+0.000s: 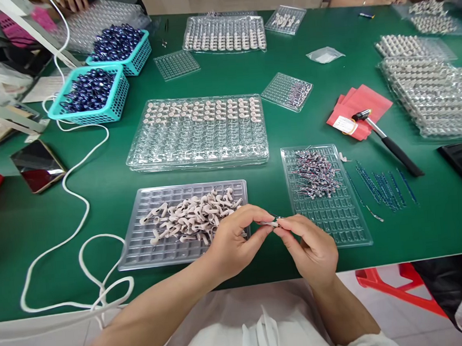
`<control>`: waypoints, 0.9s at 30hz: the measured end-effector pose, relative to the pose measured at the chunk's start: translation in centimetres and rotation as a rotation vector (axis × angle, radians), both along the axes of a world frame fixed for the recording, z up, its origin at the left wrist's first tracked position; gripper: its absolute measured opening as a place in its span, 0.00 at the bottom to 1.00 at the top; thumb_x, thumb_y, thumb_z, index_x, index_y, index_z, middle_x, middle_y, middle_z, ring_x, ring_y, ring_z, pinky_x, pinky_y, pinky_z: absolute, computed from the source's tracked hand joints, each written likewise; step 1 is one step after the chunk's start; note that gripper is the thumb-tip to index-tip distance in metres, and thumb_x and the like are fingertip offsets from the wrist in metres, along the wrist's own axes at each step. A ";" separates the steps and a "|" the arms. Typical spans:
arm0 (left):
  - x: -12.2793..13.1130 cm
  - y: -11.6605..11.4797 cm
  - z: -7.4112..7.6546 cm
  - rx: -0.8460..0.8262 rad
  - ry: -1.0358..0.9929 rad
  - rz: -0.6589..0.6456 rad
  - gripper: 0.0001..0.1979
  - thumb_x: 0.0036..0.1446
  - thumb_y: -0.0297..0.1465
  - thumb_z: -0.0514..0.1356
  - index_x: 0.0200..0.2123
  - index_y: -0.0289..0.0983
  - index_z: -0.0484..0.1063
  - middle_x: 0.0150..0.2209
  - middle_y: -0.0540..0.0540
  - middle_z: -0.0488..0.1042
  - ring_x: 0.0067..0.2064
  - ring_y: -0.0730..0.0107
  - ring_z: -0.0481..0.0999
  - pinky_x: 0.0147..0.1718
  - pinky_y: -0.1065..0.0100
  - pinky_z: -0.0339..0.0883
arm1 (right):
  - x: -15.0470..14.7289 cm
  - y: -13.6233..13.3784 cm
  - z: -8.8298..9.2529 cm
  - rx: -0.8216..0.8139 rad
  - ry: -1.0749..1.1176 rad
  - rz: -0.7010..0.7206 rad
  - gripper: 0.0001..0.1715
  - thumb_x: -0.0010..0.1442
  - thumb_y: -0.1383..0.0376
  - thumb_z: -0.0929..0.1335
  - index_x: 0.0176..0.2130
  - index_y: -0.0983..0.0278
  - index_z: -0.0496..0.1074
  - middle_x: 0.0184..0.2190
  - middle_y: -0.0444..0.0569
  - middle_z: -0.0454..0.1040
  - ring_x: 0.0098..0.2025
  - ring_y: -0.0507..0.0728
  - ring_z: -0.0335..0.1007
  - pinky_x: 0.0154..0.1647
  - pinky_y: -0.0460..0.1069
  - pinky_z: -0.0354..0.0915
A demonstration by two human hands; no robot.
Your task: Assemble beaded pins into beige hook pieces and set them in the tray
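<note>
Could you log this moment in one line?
left grip: pinches small off-white elongated piece | right grip: at its other end | nearby: grey plastic tray with off-white curved pieces; clear plastic tray with thin-wired parts

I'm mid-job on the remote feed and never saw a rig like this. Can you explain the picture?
There is no machine: the two bare hands in front belong to a person. The single picture comes from a camera worn on that person's head, looking forward and down. The left hand and right hand together pinch a small pale part. On the green table, a gray tray heaped with pale pieces lies beside the left hand; a clear tray of tiny wired parts lies beside the right. Farther off are two turquoise baskets of dark blue pieces.
</note>
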State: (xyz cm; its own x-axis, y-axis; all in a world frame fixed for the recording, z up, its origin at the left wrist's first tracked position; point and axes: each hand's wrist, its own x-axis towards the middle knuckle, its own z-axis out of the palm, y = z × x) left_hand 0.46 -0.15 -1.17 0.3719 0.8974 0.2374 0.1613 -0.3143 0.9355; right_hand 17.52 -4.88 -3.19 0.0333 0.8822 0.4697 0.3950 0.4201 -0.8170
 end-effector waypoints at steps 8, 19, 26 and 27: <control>-0.1 -0.1 0.1 -0.102 -0.013 0.005 0.05 0.59 0.27 0.61 0.38 0.34 0.76 0.35 0.43 0.78 0.39 0.74 0.78 0.39 0.73 0.75 | 0.5 -0.1 0.2 -0.095 0.025 0.071 0.21 0.61 0.76 0.69 0.50 0.57 0.75 0.42 0.48 0.79 0.41 0.54 0.77 0.39 0.49 0.75; -0.3 0.2 0.8 -0.056 -0.023 -0.049 0.06 0.59 0.25 0.62 0.39 0.34 0.77 0.36 0.45 0.80 0.40 0.78 0.79 0.41 0.76 0.74 | 0.7 -0.3 -0.1 -0.163 0.109 0.090 0.17 0.61 0.77 0.69 0.46 0.58 0.75 0.38 0.47 0.78 0.38 0.52 0.75 0.38 0.48 0.74; -0.2 -0.1 0.7 -0.063 -0.027 -0.055 0.05 0.58 0.25 0.62 0.38 0.34 0.77 0.36 0.46 0.80 0.39 0.78 0.79 0.40 0.76 0.74 | 0.6 -0.3 -0.1 -0.110 0.075 0.055 0.19 0.60 0.78 0.69 0.46 0.58 0.75 0.39 0.45 0.78 0.40 0.52 0.75 0.40 0.47 0.72; -0.2 -0.1 0.7 -0.065 -0.029 -0.057 0.05 0.59 0.25 0.62 0.38 0.34 0.77 0.36 0.46 0.80 0.39 0.78 0.79 0.40 0.76 0.74 | 0.6 -0.3 -0.1 -0.104 0.066 0.051 0.19 0.60 0.78 0.69 0.46 0.58 0.75 0.39 0.45 0.78 0.40 0.52 0.75 0.40 0.47 0.72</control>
State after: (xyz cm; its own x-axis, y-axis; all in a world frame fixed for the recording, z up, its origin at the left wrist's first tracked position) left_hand 0.24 -0.26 -0.45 0.4167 0.8887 0.1914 0.1169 -0.2611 0.9582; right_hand 18.13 -5.18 -3.29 0.0152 0.9275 0.3735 0.3195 0.3494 -0.8808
